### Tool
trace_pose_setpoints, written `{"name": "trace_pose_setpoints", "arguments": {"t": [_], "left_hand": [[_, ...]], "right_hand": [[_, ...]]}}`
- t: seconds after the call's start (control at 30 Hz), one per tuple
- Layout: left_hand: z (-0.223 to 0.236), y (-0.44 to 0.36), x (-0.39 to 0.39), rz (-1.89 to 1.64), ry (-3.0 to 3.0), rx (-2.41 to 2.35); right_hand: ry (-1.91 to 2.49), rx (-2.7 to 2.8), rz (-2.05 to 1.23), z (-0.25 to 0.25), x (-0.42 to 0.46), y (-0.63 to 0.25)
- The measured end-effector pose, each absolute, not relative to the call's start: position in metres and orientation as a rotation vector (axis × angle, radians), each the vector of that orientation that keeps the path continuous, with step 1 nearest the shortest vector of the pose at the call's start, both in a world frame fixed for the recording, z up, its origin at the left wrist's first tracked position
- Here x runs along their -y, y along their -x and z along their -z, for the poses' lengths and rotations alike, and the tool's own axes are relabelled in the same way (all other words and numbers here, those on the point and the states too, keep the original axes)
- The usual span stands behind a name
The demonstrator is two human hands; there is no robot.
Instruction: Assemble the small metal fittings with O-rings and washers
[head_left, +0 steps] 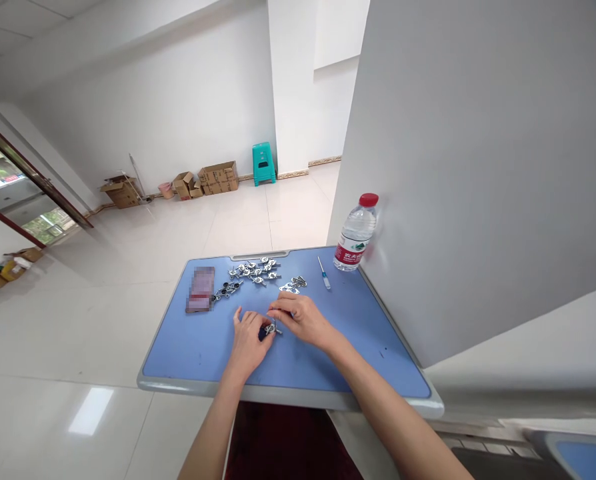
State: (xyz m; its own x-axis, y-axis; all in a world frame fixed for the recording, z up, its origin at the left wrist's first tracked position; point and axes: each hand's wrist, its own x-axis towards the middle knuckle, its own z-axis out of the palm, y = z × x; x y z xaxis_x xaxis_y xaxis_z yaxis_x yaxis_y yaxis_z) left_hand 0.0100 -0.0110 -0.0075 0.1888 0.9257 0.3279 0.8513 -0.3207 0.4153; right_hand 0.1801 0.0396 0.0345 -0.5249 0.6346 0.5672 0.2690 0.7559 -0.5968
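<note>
Near the middle of the blue desk, my left hand (249, 339) grips a small metal part (272, 329) between thumb and fingers, low over the desktop. Just above that part, my right hand (297, 318) is closed in a pinch; what its fingertips hold is too small to name. Beyond my hands lies a group of similar metal parts (258, 269). Several small parts with dark round ends (227, 289) lie left of that group. Flat metal plates (293, 285) rest just past my right hand.
A screwdriver (324, 273) with a blue handle lies at the back right, beside a water bottle (357, 233) against the grey panel (478, 167). A blurred phone-like rectangle (201, 289) lies on the left of the desk (193, 357). Cardboard boxes (219, 177) and a teal stool (263, 163) stand by the wall.
</note>
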Motion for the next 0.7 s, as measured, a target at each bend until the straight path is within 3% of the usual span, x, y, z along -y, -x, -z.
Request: {"name": "trace_pose_setpoints", "arguments": {"t": [0.43, 0.7], "left_hand": [[0.011, -0.010, 0.011, -0.809, -2.229, -1.728], [0.016, -0.009, 0.009, -0.785, -2.246, -1.719]], "right_hand": [[0.649, 1.932, -0.601, -0.024, -0.041, -0.173], [0.587, 2.083, -0.616, -0.020, -0.039, -0.168]]}}
